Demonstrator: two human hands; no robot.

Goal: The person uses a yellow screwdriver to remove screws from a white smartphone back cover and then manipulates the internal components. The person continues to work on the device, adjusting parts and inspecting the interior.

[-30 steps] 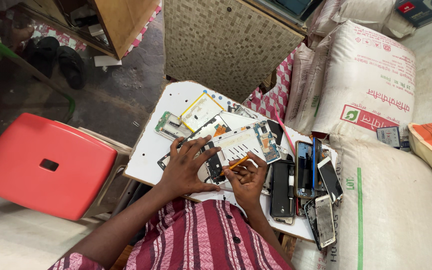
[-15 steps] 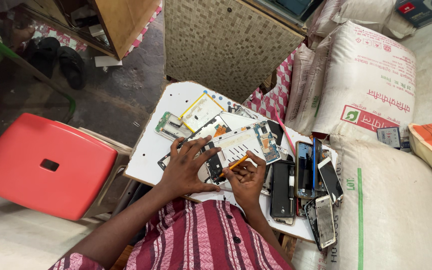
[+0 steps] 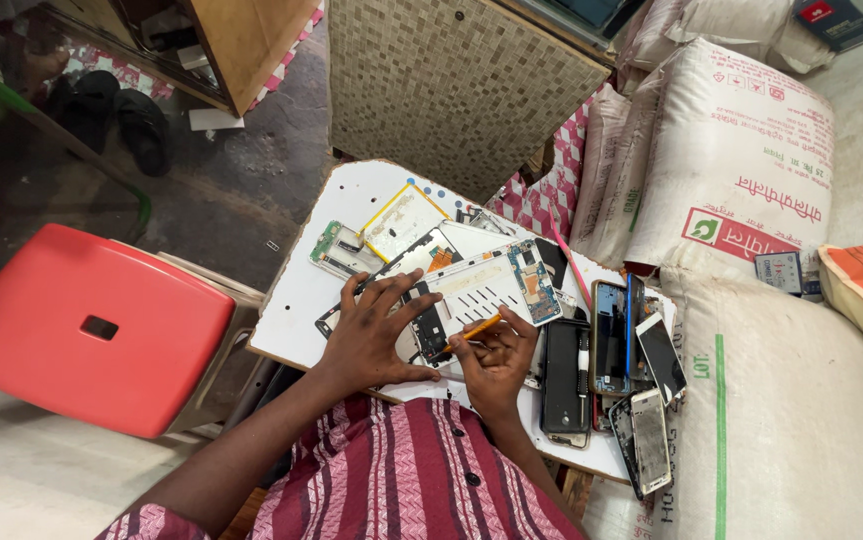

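An opened phone [image 3: 486,288] with a white inner frame and a bare circuit board lies on the white board [image 3: 296,310] in front of me. My left hand [image 3: 376,335] lies flat on its near end, fingers spread, pressing it down. My right hand [image 3: 496,360] is shut on a thin orange tool [image 3: 473,331] whose tip touches the phone's lower edge. A second stripped phone with a yellow-edged plate [image 3: 401,220] lies just beyond.
Several phones and loose screens [image 3: 611,345] are stacked at the board's right side. A red stool [image 3: 81,325] stands to the left. Large white sacks [image 3: 741,170] crowd the right, and a tiled cabinet [image 3: 451,85] stands behind.
The orange tool has shifted slightly along the phone's edge in my right hand. My left hand stays put.
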